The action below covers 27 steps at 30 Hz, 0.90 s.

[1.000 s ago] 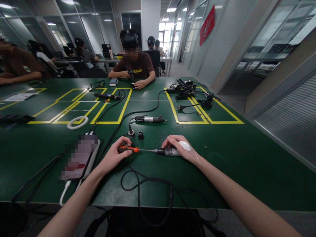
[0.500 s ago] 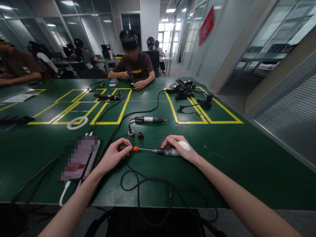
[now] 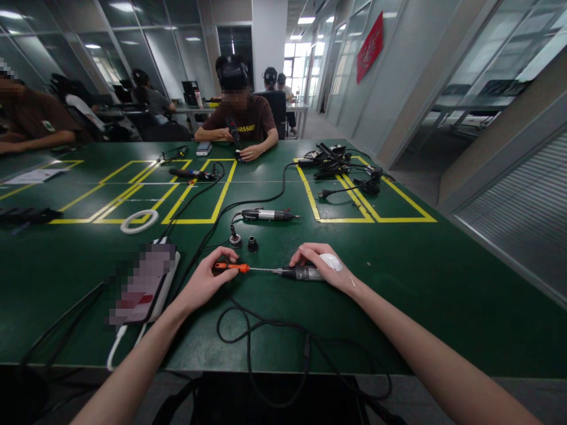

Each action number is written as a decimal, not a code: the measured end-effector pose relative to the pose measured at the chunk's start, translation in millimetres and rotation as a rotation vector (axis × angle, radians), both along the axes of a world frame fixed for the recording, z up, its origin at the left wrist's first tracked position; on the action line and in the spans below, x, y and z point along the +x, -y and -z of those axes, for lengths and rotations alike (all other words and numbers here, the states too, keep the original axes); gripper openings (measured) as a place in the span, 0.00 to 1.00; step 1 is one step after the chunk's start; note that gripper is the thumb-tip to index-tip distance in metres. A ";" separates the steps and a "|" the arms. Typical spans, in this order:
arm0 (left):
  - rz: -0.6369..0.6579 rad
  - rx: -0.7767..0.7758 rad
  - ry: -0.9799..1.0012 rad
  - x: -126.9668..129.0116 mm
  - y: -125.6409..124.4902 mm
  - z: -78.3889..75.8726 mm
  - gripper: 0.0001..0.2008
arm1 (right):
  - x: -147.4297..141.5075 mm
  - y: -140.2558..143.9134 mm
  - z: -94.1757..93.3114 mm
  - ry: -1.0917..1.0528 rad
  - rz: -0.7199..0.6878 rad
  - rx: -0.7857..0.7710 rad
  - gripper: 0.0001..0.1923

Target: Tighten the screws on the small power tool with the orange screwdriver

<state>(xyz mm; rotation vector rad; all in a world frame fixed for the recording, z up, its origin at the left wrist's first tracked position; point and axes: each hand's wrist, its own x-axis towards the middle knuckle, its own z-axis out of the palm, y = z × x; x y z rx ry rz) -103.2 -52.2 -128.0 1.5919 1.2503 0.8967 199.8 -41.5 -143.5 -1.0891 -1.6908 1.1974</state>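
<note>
My left hand (image 3: pixel 208 280) is loosely around the handle of an orange and black screwdriver (image 3: pixel 237 268), thumb along the lower side and fingers curved apart above it. The screwdriver's thin shaft points right and meets the tip of an electric screwdriver (image 3: pixel 305 272) with a black nose and grey body. My right hand (image 3: pixel 323 262) wraps round that body from above, covering its rear end. A white patch is on the back of this hand. Just beyond my left hand stand a metal-and-black nose part (image 3: pixel 235 239) and a small black cone-shaped cap (image 3: pixel 252 244).
Behind them lies another electric screwdriver (image 3: pixel 268 215). A looped black cable (image 3: pixel 266 321) lies in front, and a phone (image 3: pixel 144 283) with a white cable is at left. Farther off are a white ring (image 3: pixel 139 221), heaped black cables and tools (image 3: pixel 330 159), and a co-worker (image 3: pixel 239 115).
My left fingers have loosened and spread from the handle, showing more of its orange and black grip. My right hand and the electric screwdriver have stayed in place.
</note>
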 end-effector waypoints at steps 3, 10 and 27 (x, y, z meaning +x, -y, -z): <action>-0.006 0.020 0.009 -1.8 -0.6 -0.3 0.15 | 0.4 -0.2 -0.1 0.006 0.002 0.006 0.30; -0.042 -0.056 0.022 3.9 -1.3 3.8 0.19 | -0.9 0.8 -3.0 0.004 0.005 0.000 0.31; 0.009 0.017 -0.019 -5.7 -2.7 3.8 0.14 | -0.5 -0.8 1.5 -0.019 0.010 0.003 0.30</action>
